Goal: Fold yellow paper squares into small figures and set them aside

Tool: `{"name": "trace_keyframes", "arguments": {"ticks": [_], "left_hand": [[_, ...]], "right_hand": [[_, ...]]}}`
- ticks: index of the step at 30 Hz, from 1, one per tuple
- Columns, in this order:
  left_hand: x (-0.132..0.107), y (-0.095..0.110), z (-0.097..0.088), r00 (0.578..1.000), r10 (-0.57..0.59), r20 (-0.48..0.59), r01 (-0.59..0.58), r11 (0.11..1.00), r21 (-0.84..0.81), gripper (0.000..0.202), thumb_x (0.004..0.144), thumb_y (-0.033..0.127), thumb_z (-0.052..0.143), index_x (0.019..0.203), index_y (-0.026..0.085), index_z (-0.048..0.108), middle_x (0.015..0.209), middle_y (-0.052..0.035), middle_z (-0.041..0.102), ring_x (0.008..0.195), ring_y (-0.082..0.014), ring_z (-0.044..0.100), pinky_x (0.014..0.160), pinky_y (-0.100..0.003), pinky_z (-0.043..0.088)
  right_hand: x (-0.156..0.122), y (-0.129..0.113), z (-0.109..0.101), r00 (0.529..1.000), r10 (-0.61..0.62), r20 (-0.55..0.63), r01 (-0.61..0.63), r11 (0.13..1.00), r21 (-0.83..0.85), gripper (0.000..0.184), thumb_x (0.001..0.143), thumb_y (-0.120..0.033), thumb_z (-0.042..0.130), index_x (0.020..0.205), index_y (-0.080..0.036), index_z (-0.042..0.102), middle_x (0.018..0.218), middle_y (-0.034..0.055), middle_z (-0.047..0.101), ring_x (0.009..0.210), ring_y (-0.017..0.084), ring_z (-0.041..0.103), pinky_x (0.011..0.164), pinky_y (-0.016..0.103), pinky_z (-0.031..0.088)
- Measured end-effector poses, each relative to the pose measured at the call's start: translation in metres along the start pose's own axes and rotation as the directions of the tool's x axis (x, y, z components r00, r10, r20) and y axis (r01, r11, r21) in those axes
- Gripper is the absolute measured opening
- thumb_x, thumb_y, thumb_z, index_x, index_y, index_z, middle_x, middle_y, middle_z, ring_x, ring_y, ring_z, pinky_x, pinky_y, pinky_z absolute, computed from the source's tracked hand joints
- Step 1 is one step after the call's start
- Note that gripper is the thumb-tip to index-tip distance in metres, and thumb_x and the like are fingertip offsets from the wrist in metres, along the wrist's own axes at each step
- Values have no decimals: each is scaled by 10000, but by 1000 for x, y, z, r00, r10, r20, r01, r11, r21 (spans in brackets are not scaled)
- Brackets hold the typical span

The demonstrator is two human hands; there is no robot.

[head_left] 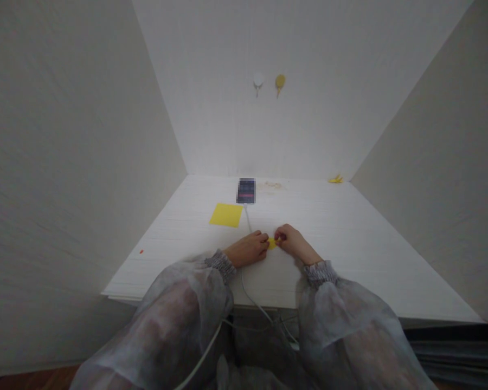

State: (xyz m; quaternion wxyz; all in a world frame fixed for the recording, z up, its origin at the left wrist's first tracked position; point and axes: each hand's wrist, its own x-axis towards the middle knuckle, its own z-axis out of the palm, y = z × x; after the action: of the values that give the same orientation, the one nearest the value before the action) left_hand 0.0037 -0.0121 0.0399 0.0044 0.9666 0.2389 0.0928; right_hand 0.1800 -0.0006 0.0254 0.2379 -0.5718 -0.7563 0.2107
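My left hand [249,249] and my right hand [295,244] rest close together on the white table [350,244], near its front. Both pinch a small folded piece of yellow paper [272,243] that shows between the fingertips. Most of the piece is hidden by the fingers. Both arms wear sheer grey sleeves with gathered cuffs.
A flat yellow paper sheet [226,214] lies to the left behind my hands. A phone [246,190] sits farther back, its white cable [248,216] running toward me under my left hand and off the edge. A small yellow folded shape [335,179] sits in the back right corner. Two hooks [268,82] hang on the back wall.
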Motion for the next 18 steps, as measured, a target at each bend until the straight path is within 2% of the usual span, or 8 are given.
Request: {"name": "trace_keyframes", "arguments": {"ticks": [10, 16, 18], "left_hand": [[-1, 4, 0, 1000, -9, -18, 9, 1000, 4, 201, 807, 176, 363, 800, 117, 555, 816, -76, 497, 792, -158, 426, 781, -284, 345], [-3, 3, 0, 1000, -9, -29, 9, 1000, -12, 200, 807, 163, 361, 809, 114, 555, 830, -79, 506, 811, -157, 432, 795, -285, 343], [-3, 2, -1, 1000, 1, -31, -1, 1000, -16, 201, 807, 162, 362, 815, 113, 556, 838, -82, 510, 813, -156, 432, 793, -281, 343]], "right_hand": [[-2, 9, -9, 995, -44, 90, 37, 996, 83, 158, 562, -23, 551, 610, -162, 609, 604, -18, 532, 571, 101, 500, 522, 202, 400], [-6, 8, -9, 986, -145, 83, 132, 981, 143, 236, 671, -91, 520, 840, -197, 646, 736, 7, 550, 626, 104, 512, 580, 227, 427], [-9, 5, -8, 978, -190, 88, 175, 972, 156, 217, 700, -136, 532, 855, -228, 652, 795, 15, 546, 681, 112, 518, 620, 239, 431]]}}
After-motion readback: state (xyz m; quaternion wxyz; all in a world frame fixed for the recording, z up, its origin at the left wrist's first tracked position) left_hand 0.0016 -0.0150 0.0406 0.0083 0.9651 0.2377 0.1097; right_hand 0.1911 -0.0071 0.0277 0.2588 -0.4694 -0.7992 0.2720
